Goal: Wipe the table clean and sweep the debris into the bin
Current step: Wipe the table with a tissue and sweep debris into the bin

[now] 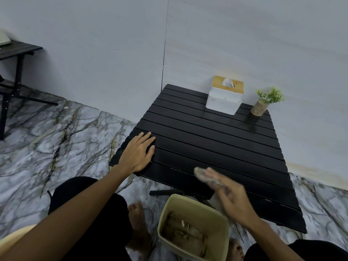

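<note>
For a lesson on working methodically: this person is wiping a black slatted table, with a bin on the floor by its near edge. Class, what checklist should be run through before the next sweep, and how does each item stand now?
1. Bin placed to catch debris: ok, it stands open on the floor by the near edge of the table, with debris inside.
2. Table steadied: ok, the left hand lies flat on the slats.
3. Grip of the right hand on the pale wad: cannot tell, blurred.
4. Debris left on the slats: cannot tell, none shows on the dark surface.
5. Tissue box and plant out of the path: ok, both at the far edge.
</note>
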A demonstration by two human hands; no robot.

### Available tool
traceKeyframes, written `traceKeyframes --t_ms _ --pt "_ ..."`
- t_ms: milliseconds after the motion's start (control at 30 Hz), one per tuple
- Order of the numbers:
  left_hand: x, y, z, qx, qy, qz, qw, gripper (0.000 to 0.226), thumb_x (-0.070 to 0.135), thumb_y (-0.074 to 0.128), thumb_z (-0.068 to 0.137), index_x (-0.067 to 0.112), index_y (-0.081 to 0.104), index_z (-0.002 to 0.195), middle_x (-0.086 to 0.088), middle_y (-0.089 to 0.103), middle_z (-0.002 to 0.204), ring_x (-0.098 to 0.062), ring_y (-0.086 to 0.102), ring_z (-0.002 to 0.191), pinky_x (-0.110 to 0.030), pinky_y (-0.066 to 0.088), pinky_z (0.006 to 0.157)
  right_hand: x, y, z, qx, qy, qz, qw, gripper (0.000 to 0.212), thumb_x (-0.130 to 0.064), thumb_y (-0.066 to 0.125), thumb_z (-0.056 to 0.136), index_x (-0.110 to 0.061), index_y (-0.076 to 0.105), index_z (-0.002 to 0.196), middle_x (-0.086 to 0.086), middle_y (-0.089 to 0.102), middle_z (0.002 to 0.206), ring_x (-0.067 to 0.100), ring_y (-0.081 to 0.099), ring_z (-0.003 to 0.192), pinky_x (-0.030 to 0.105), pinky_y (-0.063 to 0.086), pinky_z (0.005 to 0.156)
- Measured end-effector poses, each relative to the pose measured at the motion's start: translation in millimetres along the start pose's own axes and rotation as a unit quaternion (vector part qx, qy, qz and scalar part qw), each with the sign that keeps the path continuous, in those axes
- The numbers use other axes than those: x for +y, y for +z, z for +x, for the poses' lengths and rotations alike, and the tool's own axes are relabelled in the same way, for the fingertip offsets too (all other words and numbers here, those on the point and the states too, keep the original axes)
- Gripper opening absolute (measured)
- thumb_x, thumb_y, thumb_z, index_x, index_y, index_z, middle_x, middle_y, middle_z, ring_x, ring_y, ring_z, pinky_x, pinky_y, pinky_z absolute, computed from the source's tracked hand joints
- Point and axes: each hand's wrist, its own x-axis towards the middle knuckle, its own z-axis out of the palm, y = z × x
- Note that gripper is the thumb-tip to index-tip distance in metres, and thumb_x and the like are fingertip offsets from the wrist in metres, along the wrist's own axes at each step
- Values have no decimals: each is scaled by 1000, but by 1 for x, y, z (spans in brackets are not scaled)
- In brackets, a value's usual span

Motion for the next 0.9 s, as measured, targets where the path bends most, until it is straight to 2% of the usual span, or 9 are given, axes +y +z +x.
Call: traceKeyframes --t_ms 67,133,267,367,467,600,767,833,900 --pt "0 0 0 -2 -1 -1 1000 55 45 29 98 18 46 143 -3 36 155 -24 25 146 -40 20 120 16 -19 4 127 76 -39 988 33 -18 49 106 -25 64 134 -12 58 143 7 45 141 29 38 115" --pt "0 -1 1 -2 -2 -6 1000 57 46 28 97 18 47 143 -4 37 154 -24 26 146 -40 20 120 42 -36 11 231 172 -129 949 37 -24 49 106 -17 57 141 3 54 148 20 43 143 41 38 117" --pt "-2 -1 4 -4 -11 -22 1000 51 42 33 100 19 44 144 -2 36 155 -21 24 146 -36 16 119 68 -19 44 222 264 -238 908 54 -22 49 103 -4 36 152 15 34 160 34 20 152 52 26 121" --pt "-1 -4 5 5 -17 -40 999 46 36 40 102 17 44 144 -3 39 153 -21 26 146 -36 18 119 56 19 87 215 243 -245 913 47 -15 46 100 -2 38 145 14 40 152 35 26 148 49 29 121" --pt "-1 -11 5 4 -19 -47 999 48 37 38 101 16 45 143 -4 41 152 -22 29 144 -36 20 119 27 66 135 177 204 -255 929 45 -11 40 101 3 42 143 18 41 151 34 31 146 44 21 125" --pt "-12 -18 7 5 -41 -41 998 49 37 36 101 13 45 143 -6 38 153 -24 28 144 -37 21 117 -11 123 166 73 63 -225 970 44 -5 43 100 1 44 144 16 40 152 29 29 148 46 27 123" --pt "-28 -19 11 -4 -40 -17 999 67 50 21 95 10 45 143 -8 37 154 -26 32 142 -37 20 117 -8 111 154 -80 -74 -139 984 51 5 45 97 -7 48 147 0 42 155 3 25 146 20 16 123" --pt "-30 -18 10 -3 -40 -21 999 59 47 25 99 14 41 146 -4 33 156 -22 26 145 -34 16 118 7 89 145 -44 -51 -133 989 51 7 47 94 -9 55 142 -6 48 149 6 34 144 25 23 123" --pt "-30 -17 10 5 -43 -32 999 52 42 31 103 17 38 148 -1 29 158 -18 20 147 -27 9 116 30 63 141 58 -12 -174 983 53 14 48 89 -6 61 135 2 57 143 18 45 140 34 26 123"
